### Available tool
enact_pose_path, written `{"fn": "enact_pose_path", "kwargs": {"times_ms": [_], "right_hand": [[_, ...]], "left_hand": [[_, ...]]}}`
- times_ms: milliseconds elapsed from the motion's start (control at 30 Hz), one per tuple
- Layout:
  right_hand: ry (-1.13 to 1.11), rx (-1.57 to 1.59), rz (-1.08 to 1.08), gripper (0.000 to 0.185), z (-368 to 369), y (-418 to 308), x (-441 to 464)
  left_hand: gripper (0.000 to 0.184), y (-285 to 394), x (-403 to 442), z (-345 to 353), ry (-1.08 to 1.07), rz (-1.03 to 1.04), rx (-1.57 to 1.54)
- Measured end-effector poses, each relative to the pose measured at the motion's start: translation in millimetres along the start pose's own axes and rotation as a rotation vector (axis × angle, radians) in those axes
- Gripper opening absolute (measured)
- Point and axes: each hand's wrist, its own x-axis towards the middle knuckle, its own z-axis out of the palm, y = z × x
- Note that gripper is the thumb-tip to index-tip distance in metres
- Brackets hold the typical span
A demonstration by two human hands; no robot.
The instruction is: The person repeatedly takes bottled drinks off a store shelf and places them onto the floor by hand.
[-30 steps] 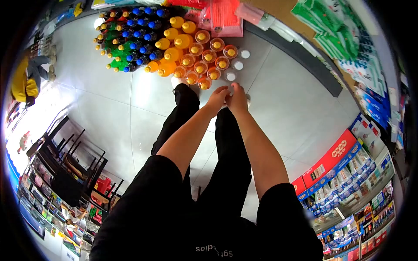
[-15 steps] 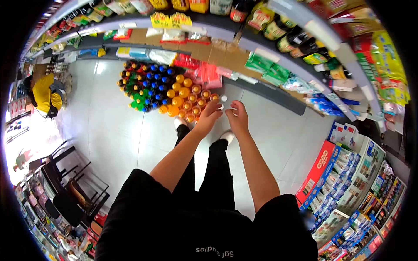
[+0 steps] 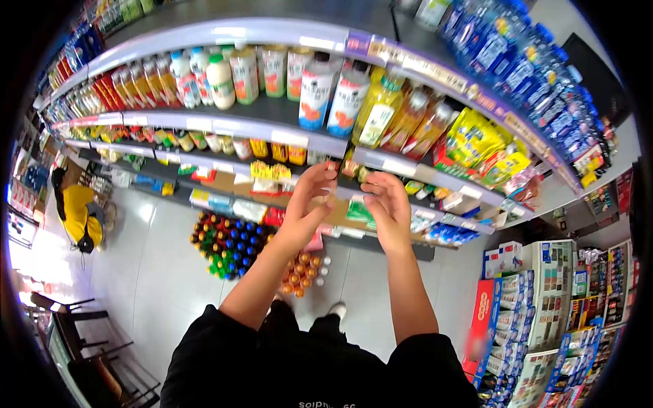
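Shop shelves (image 3: pixel 224 126), grey-capped bottles (image 3: pixel 315 94) beyond left fingers (image 3: pixel 315 175) and right fingers (image 3: pixel 385 181), both half-curled, empty.

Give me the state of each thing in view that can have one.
Left grip, open, fingers curled, nothing visibly held
Right grip, open, fingers curled, nothing visibly held
Blue-capped bottles, closed, standing on the floor
Orange bottles, closed, standing on the floor
Green-lidded white bottle, closed, upright on the shelf

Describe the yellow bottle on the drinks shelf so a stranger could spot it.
Find the drinks shelf above the right hand. Along it stand two tall white-and-blue bottles; the yellow bottle is immediately right of them. Unlike the amber bottles further right, it is yellow-green with a pale label.
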Motion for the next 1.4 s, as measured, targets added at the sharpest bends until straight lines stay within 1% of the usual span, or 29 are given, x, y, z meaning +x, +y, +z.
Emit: {"fn": "enact_pose_path", "kwargs": {"times_ms": [33,100,167,233,267,367,433,467,500,633,700,733,767,833,867,900,933,967,1000,1067,1100,1133,1167,1233,1300,1333,1367,1400], "right_hand": [[0.0,-0.023,-0.024,0.043,5,-19,6],[-0.007,-0.048,-0.08,0.042,11,-48,17],[-0.013,-0.029,-0.126,0.041,20,-72,26],[-0.008,-0.038,-0.157,0.042,24,-89,35],[-0.022,-0.091,-0.215,0.043,23,-92,42],[-0.023,-0.132,-0.283,0.046,30,-113,59],[-0.023,-0.224,-0.286,0.046,34,-130,69],[-0.04,-0.281,-0.349,0.046,33,-136,79],[-0.052,-0.272,-0.378,0.046,33,-140,89],[-0.037,-0.259,-0.358,0.043,31,-167,131],[-0.012,-0.334,-0.407,0.044,23,-179,161],[0.003,-0.378,-0.423,0.044,20,-186,176],[0.033,-0.429,-0.437,0.042,17,-193,188],[0.048,-0.596,-0.537,0.043,7,-200,226],[0.048,-0.592,-0.544,0.043,2,-205,244],[0.08,-0.773,-0.632,0.045,-2,-212,262],[0.114,-0.954,-0.72,0.046,-5,-217,278],[0.109,-0.95,-0.727,0.046,-9,-221,294],[0.142,-1.051,-0.681,0.048,-12,-223,311],[0.201,-1.242,-0.566,0.05,-12,-235,333],[0.2,-1.235,-0.578,0.05,-13,-243,342],[0.229,-1.364,-0.52,0.05,-15,-249,352],[0.26,-1.491,-0.459,0.049,-16,-254,361],[0.265,-1.548,-0.444,0.047,-22,-255,383],[0.279,-1.662,-0.349,0.053,-23,-254,404],[0.266,-1.724,-0.308,0.056,-22,-253,412],[0.272,-1.724,-0.313,0.056,-23,-251,420],[0.292,-1.801,-0.262,0.057,-22,-247,425]], "left_hand": [[0.062,12,8,-1,0.015,0.034,0.035],[0.063,42,19,-5,-0.006,0.088,0.011],[0.062,57,32,-12,-0.023,0.213,0.041],[0.062,75,43,-17,-0.06,0.252,0.027],[0.061,80,50,-20,-0.074,0.276,0.032],[0.058,100,72,-24,-0.152,0.351,0.01],[0.056,110,86,-25,-0.174,0.401,0.046],[0.055,115,97,-25,-0.178,0.424,0.082],[0.054,120,107,-25,-0.176,0.442,0.119],[0.054,141,150,-20,-0.233,0.495,0.13],[0.057,152,171,-12,-0.241,0.538,0.258],[0.057,160,179,-7,-0.265,0.507,0.25],[0.057,162,192,-3,-0.269,0.517,0.254],[0.056,160,222,5,-0.249,0.574,0.368],[0.055,156,242,10,-0.254,0.603,0.335],[0.055,156,259,16,-0.247,0.608,0.339],[0.055,157,275,24,-0.226,0.559,0.298],[0.055,159,292,32,-0.205,0.51,0.256],[0.054,161,309,39,-0.159,0.496,0.28],[0.056,154,354,50,-0.134,0.501,0.26],[0.059,149,377,55,-0.121,0.499,0.235],[0.063,146,398,60,-0.076,0.502,0.264],[0.063,141,416,65,-0.071,0.511,0.271],[0.065,137,440,80,0.018,0.495,0.274],[0.065,133,458,88,0.026,0.481,0.291],[0.065,130,465,92,0.045,0.495,0.357],[0.065,128,473,96,0.064,0.509,0.423],[0.064,107,504,92,-0.005,0.536,0.338]]}}
